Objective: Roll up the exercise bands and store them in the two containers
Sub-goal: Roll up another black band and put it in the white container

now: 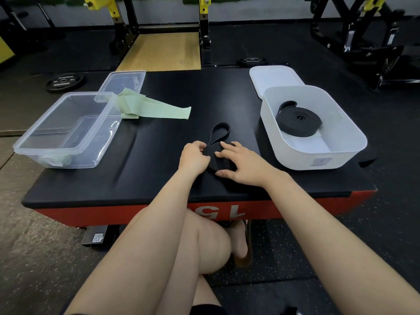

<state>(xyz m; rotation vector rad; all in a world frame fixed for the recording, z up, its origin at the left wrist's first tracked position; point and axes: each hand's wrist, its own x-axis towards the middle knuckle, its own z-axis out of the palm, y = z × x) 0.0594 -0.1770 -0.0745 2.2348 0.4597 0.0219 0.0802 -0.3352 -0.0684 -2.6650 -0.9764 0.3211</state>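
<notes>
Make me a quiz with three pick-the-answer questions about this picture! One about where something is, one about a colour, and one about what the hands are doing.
1. Where is the rolled-up black band?
A. in the white container
B. in the clear container
C. on the floor

2. What colour is the flat band lying beside the clear container?
A. red
B. light green
C. blue

3. What are the hands doing?
A. hanging idle
B. lifting a lid
C. holding a partly rolled black band

Answers:
1. A: the coil lies inside the white container.
2. B: it is pale green against the black tabletop.
3. C: the left hand and right hand are on the black roll, whose end loop is still loose.
</notes>
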